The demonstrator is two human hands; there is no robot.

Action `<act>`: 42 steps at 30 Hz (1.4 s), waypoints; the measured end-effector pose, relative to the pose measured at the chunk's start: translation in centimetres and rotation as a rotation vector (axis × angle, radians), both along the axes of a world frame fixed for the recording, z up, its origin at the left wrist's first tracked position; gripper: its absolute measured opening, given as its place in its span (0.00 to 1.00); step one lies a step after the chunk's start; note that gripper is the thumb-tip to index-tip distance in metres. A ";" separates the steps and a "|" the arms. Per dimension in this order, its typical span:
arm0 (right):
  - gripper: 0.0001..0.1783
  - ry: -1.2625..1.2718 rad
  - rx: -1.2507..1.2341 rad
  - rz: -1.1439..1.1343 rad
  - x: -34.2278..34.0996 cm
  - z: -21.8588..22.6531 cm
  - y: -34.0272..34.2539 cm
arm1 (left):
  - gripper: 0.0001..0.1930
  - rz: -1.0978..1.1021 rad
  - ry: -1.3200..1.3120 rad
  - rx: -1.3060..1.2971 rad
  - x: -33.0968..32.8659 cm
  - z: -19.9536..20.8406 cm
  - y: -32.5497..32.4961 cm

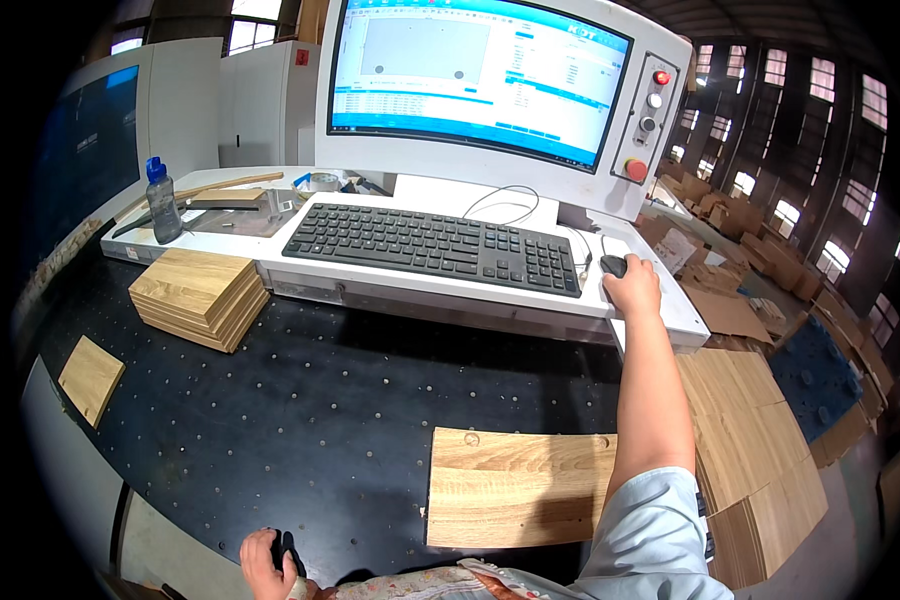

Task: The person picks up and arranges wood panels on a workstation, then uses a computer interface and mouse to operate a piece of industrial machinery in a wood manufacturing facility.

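Observation:
My right hand (634,288) rests over a black computer mouse (613,265) at the right end of the white console shelf, its fingers curved round it. Low on the left, at the black table's near edge, my left hand (268,566) is closed round a small black object (288,552) whose kind I cannot make out. A wood-grain board (520,490) lies flat on the table below my right forearm, which covers its right end. Two round recesses show along its far edge. Left of the mouse sits a black keyboard (435,247), touched by neither hand.
A lit monitor (480,75) stands behind the keyboard, beside a red stop button (635,169). Stacked wood pieces (200,295) and a single piece (92,380) lie at left. A bottle (162,205) stands on the shelf. More boards (750,430) are piled at right, with cardboard beyond.

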State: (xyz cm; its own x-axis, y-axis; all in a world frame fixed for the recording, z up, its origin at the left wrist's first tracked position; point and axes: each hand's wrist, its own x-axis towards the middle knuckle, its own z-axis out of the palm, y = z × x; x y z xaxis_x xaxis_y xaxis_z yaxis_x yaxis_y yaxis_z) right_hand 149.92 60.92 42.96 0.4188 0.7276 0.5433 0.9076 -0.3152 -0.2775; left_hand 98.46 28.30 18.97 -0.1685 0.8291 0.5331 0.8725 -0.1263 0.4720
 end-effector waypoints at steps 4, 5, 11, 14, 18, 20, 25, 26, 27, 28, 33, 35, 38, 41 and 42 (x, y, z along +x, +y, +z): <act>0.27 -0.005 0.010 0.000 0.0 0.0 0.0 | 0.22 -0.017 -0.008 -0.006 -0.1 0.0 0.0; 0.27 -0.006 0.010 -0.002 0.0 0.0 0.0 | 0.22 -0.014 -0.007 -0.008 -0.1 0.0 0.1; 0.31 0.012 -0.012 -0.005 -0.2 0.1 -0.2 | 0.22 0.001 0.009 -0.016 -0.2 0.0 0.0; 0.31 0.014 -0.007 -0.005 -0.3 0.1 -0.3 | 0.22 0.003 0.005 -0.025 -0.1 0.0 0.0; 0.30 0.006 -0.001 -0.006 -0.2 0.0 -0.4 | 0.22 -0.002 -0.005 -0.022 -0.1 0.2 0.0; 0.30 0.005 0.004 -0.003 -0.2 0.0 -0.3 | 0.22 -0.003 -0.007 -0.016 -0.1 0.1 0.0; 0.30 0.009 0.015 0.000 -0.1 -0.1 -0.2 | 0.22 0.007 -0.005 -0.020 -0.2 -0.1 0.1; 0.30 0.011 0.017 -0.001 -0.1 -0.2 -0.2 | 0.22 0.011 -0.008 -0.020 -0.2 -0.1 0.1; 0.29 0.002 0.027 0.002 0.0 -0.3 -0.1 | 0.22 0.015 -0.011 -0.019 -0.1 -0.1 0.1; 0.29 -0.006 0.038 0.005 0.1 -0.4 0.0 | 0.22 0.019 -0.013 -0.018 -0.1 -0.1 0.1; 0.28 -0.013 0.046 0.003 0.1 -0.5 0.0 | 0.22 0.045 -0.016 -0.020 0.0 -0.4 0.0; 0.28 -0.007 0.041 0.007 -0.2 -0.4 -0.2 | 0.22 0.053 -0.015 -0.025 0.1 -0.3 0.0; 0.28 -0.004 0.032 0.010 -0.1 -0.4 -0.2 | 0.22 0.058 -0.016 -0.042 0.1 -0.1 0.0; 0.28 0.003 0.031 0.001 -0.3 -0.3 -0.3 | 0.22 0.044 -0.014 -0.046 0.1 0.0 0.0; 0.28 0.003 0.029 0.002 -0.3 -0.3 -0.3 | 0.22 0.039 -0.010 -0.037 0.0 -0.2 0.0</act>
State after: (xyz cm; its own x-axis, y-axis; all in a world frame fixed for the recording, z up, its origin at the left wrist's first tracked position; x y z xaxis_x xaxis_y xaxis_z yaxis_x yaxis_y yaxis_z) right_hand 149.64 60.66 42.65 0.4187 0.7125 0.5631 0.9075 -0.3049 -0.2890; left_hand 98.45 28.28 18.81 -0.2059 0.8409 0.5005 0.8715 -0.0751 0.4845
